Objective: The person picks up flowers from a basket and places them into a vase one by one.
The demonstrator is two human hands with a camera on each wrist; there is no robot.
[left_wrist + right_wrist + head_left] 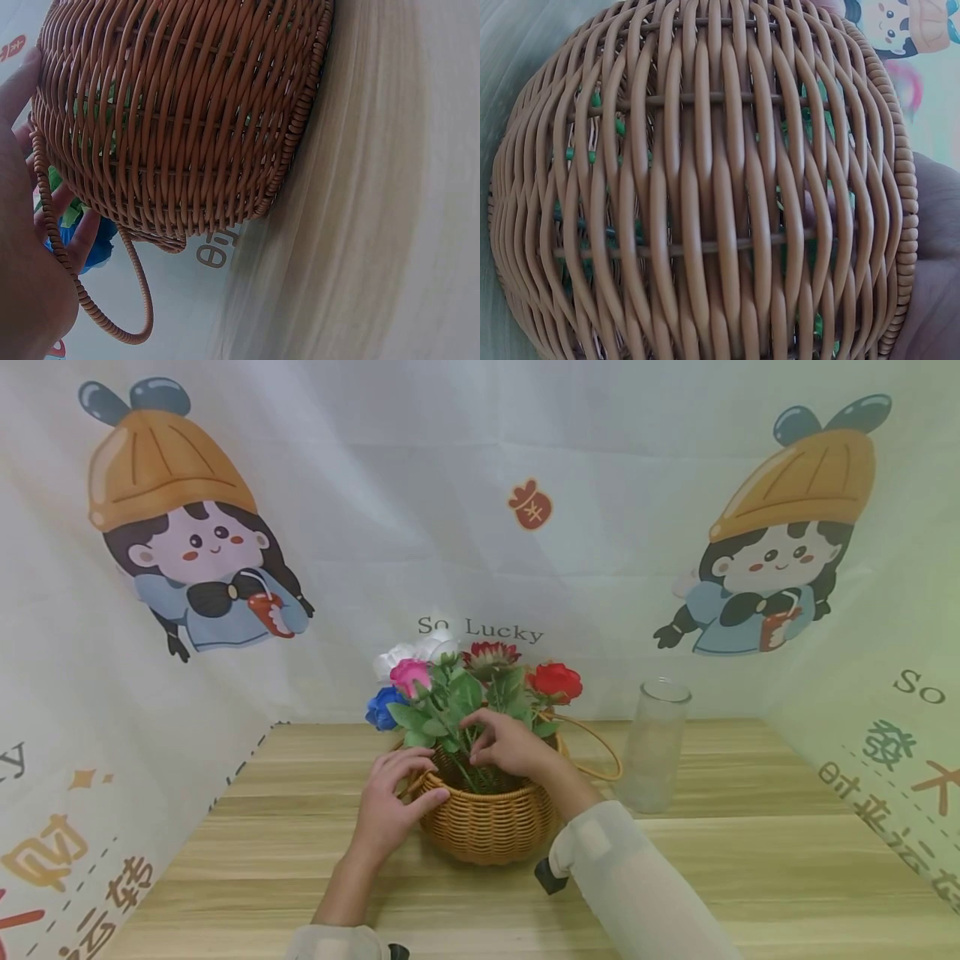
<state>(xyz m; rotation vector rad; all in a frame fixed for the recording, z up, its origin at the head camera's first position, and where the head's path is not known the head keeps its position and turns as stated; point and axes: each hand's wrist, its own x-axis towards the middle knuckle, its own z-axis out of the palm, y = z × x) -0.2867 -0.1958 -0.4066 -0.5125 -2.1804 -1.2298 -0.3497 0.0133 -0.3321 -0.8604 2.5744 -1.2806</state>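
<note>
A brown wicker basket [491, 827] stands on the table with artificial flowers in it. Among its green leaves are a blue flower [384, 708], a pink rose [410, 677], white flowers [438, 647], a dark red flower [491, 657] and a red rose [555, 682]. My left hand [390, 797] holds the basket's left rim, thumb at the front edge, beside a looped handle [139, 300]. Over the opening, my right hand [510, 747] has its thumb and bent fingers at a green flower stem [467, 770]. The basket wall hides most of that hand in the right wrist view.
A clear glass vase [656, 752] stands upright to the basket's right. The basket's right handle [611, 752] sticks out toward it. A printed white cloth [480, 552] hangs behind and along both sides of the wooden table [720, 877].
</note>
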